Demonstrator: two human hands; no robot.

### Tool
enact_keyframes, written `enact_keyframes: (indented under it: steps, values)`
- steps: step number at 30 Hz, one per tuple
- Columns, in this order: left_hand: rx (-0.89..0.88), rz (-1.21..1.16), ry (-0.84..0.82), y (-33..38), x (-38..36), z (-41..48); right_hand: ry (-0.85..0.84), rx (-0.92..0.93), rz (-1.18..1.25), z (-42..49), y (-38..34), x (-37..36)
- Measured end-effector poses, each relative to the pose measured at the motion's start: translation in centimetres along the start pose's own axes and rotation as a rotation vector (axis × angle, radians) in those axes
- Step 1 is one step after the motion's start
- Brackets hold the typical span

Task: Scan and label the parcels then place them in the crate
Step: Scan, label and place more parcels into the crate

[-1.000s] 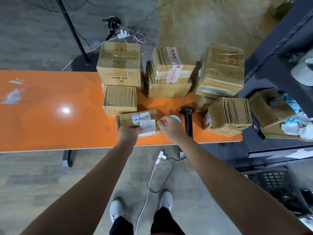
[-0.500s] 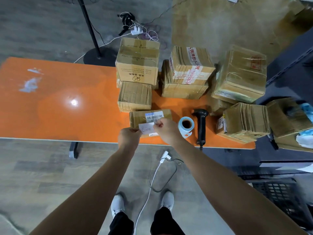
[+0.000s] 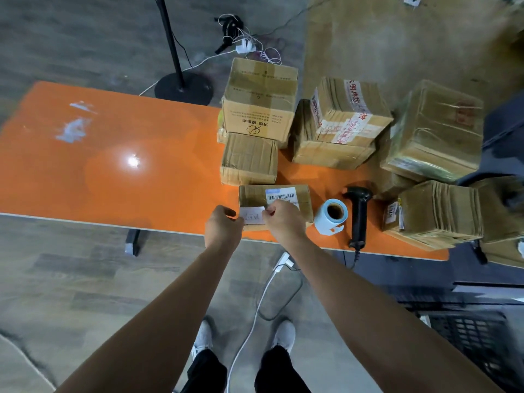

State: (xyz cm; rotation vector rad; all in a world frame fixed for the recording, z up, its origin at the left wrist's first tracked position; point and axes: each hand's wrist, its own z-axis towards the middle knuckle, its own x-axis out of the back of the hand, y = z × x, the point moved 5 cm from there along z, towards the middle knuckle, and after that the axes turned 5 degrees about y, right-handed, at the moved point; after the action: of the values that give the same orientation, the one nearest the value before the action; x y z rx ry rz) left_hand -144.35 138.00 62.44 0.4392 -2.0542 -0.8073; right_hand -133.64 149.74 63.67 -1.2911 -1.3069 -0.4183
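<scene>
Glossy orange table [image 3: 113, 165] under parcels [image 3: 259, 103]; grey floor [image 3: 71, 279], perhaps laminate.

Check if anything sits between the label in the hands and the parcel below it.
Nothing visible does. The left hand and right hand pinch the label over the near edge of the parcel; roll and scanner lie apart to its right.

We see dim, even indoor light from overhead: one small white glare spot sits on the glossy orange tabletop [image 3: 85, 171], with a paler halo around it. Shadows beside the parcels [image 3: 340, 123] are soft and short. The right edge falls dark, the black crate [image 3: 476, 341] nearly lost. Wide-angle bending curves the tabletop's near edge, and the corners look smeared.
</scene>
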Motion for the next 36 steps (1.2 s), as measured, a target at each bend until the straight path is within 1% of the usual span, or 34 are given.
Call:
enact_keyframes:
  steps: [3,8,12,13,15,17,18,21,27,31,34,36]
  values:
    - [-0.007,0.017,-0.005,-0.3,-0.4,0.3,0.019,-0.002,-0.033,0.0,0.0,-0.1]
    - [-0.012,0.03,-0.026,-0.4,-0.7,0.4,-0.007,-0.061,-0.088,0.4,0.0,-0.6]
    - [-0.071,0.058,-0.06,-0.1,-0.9,0.8,-0.003,-0.133,-0.049,0.9,0.2,-0.4]
    - [-0.085,0.051,-0.065,0.0,-0.9,1.0,0.015,-0.133,-0.027,1.0,0.3,-0.2]
    - [-0.085,-0.003,-0.085,0.1,-0.8,1.3,0.103,-0.107,-0.007,1.0,1.0,1.0]
    - [-0.053,-0.071,-0.124,0.0,-0.8,1.5,0.179,-0.097,-0.047,1.0,2.3,2.4]
    - [-0.04,-0.089,-0.155,-0.1,-0.9,1.5,0.184,-0.104,-0.091,1.0,3.0,2.9]
    - [-0.05,-0.104,-0.27,0.0,-1.6,0.9,0.129,-0.091,-0.174,1.1,3.6,3.6]
    - [-0.075,-0.112,-0.343,1.2,-2.6,-1.2,0.041,-0.189,-0.074,1.9,4.0,4.8]
    - [-0.051,-0.135,-0.322,1.3,-3.5,-2.0,-0.011,-0.27,0.002,3.2,5.3,4.6]
    - [-0.033,-0.158,-0.28,0.9,-3.5,-2.5,-0.06,-0.225,0.011,3.6,6.1,4.4]
    - [-0.051,-0.198,-0.224,1.1,-2.7,-3.2,-0.047,-0.155,0.04,3.5,6.3,5.0]
